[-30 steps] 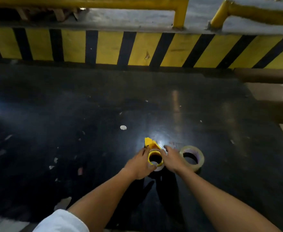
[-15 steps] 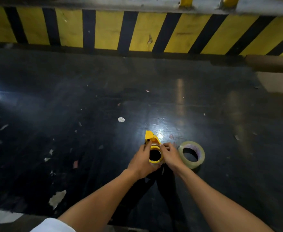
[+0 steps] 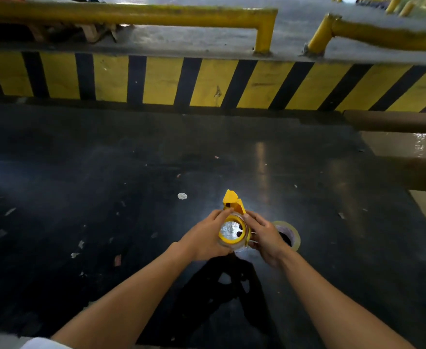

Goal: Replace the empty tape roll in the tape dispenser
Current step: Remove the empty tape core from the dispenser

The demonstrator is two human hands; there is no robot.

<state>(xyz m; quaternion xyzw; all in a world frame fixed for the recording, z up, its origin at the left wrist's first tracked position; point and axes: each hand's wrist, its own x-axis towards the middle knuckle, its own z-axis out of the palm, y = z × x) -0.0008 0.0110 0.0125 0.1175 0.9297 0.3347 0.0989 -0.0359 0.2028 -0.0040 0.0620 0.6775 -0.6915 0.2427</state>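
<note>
Yellow dispenser (image 3: 232,210) sits clasped between both hands, left (image 3: 205,239) and right (image 3: 266,236) curled around its hub, while the fresh roll (image 3: 288,234) lies on the floor just beside, apparently not yet loaded.

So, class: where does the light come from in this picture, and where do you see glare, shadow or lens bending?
Head view: a bright glare spot on the dark floor just behind the tape dispenser; the arms' shadow falls toward the viewer, so the light seems to sit ahead; the striped curb and yellow rail bow from the wide lens; the spare tape roll is dimmer.
</note>
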